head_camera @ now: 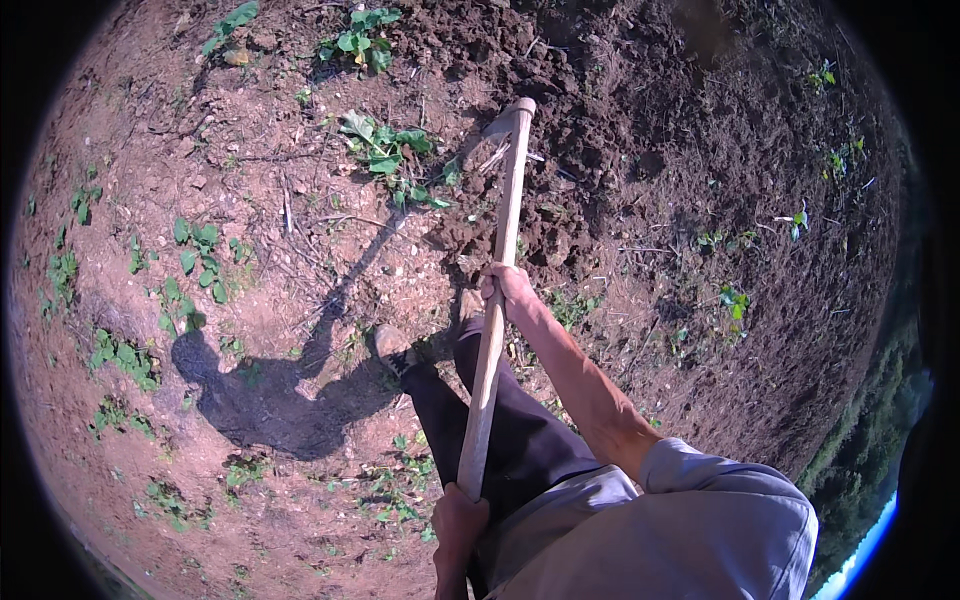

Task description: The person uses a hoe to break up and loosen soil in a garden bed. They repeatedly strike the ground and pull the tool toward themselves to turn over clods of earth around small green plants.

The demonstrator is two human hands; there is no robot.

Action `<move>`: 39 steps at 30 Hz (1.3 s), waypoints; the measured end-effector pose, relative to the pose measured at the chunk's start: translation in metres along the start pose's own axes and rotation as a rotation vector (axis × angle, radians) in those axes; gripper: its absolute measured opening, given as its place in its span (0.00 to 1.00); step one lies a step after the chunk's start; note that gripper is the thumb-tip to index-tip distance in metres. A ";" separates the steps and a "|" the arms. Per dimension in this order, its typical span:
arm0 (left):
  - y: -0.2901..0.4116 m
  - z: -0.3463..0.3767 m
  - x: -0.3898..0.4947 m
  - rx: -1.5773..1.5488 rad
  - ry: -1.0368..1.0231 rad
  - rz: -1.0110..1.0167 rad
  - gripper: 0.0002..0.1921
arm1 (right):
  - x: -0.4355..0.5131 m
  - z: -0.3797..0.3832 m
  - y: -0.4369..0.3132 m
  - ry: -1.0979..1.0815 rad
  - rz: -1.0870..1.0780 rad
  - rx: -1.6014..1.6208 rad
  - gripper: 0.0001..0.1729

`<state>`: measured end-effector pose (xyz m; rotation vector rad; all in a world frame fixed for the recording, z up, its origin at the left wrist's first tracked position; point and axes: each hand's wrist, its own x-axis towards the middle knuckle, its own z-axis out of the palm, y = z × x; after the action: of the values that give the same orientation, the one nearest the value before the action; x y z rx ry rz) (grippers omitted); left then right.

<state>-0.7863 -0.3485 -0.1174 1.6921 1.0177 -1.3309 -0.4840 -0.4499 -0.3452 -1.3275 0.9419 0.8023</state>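
A long-handled hoe with a wooden shaft (489,360) runs up through the middle of the view. Its metal blade (491,135) rests at the loosened dark soil (577,150), partly hidden by dirt and shade. Partway along the shaft, my right hand (506,289) is closed around the wood. My left hand (459,517) grips the shaft's near end, low in the view. A leafy green plant (386,146) grows just left of the blade.
Both my shoes (391,346) stand on dry ground below the blade. Small green plants (201,255) are scattered at the left, and more seedlings (735,301) grow at the right. Another leafy plant (361,37) stands near the top. My shadow falls to the left.
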 end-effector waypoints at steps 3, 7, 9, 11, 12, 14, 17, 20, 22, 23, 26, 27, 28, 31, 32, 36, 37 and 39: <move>-0.042 0.007 -0.025 -0.007 -0.039 -0.067 0.22 | -0.056 0.002 0.026 -0.033 -0.038 -0.013 0.07; -0.095 0.025 -0.067 0.028 -0.077 -0.157 0.23 | -0.122 -0.001 0.059 0.164 0.217 -0.060 0.07; -0.114 0.040 -0.075 -0.042 -0.038 -0.101 0.18 | -0.124 -0.001 0.075 0.243 0.324 -0.114 0.07; -0.126 0.055 -0.068 -0.064 -0.061 -0.077 0.18 | -0.111 -0.003 0.090 0.197 0.277 -0.207 0.07; -0.131 0.062 -0.062 -0.056 -0.109 -0.082 0.20 | -0.102 -0.005 0.096 0.200 0.248 -0.245 0.09; -0.139 0.073 -0.059 -0.073 -0.159 -0.105 0.22 | -0.096 -0.014 0.108 0.168 0.264 -0.194 0.11; -0.148 0.086 -0.063 -0.090 -0.169 -0.010 0.21 | -0.109 -0.027 0.110 0.245 0.307 -0.224 0.11; -0.150 0.085 -0.063 -0.057 -0.132 -0.072 0.19 | -0.138 -0.026 0.088 0.244 0.294 -0.128 0.09; -0.144 0.079 -0.049 0.018 -0.099 0.032 0.19 | -0.153 -0.018 0.057 0.226 0.228 -0.084 0.10; -0.138 0.074 -0.036 0.013 -0.060 0.053 0.18 | -0.157 -0.014 0.037 0.204 0.148 -0.099 0.09; -0.098 0.062 0.013 0.008 0.102 0.260 0.15 | -0.172 -0.010 -0.032 0.118 -0.104 0.010 0.08; -0.078 0.058 0.030 0.021 0.152 0.329 0.14 | -0.176 -0.010 -0.058 0.142 -0.180 0.043 0.08; -0.055 0.055 0.044 -0.028 0.211 0.400 0.14 | -0.180 -0.011 -0.084 0.130 -0.250 0.073 0.09; 0.021 0.045 0.085 -0.125 0.359 0.591 0.15 | -0.181 -0.014 -0.162 0.064 -0.524 0.084 0.09; 0.043 0.039 0.099 -0.121 0.398 0.592 0.15 | -0.172 -0.012 -0.184 0.090 -0.548 0.093 0.09; 0.065 0.014 0.144 -0.136 0.454 0.541 0.18 | -0.098 0.010 -0.197 0.086 -0.608 0.024 0.08; 0.049 0.011 0.143 -0.131 0.465 0.506 0.17 | -0.072 0.021 -0.173 0.052 -0.599 0.004 0.06; 0.001 0.021 0.117 -0.213 0.309 0.236 0.15 | -0.032 0.041 -0.084 0.104 -0.367 -0.131 0.10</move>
<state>-0.7768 -0.3520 -0.2360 1.8214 1.0518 -0.7975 -0.4175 -0.4160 -0.2801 -1.6108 0.7044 0.5221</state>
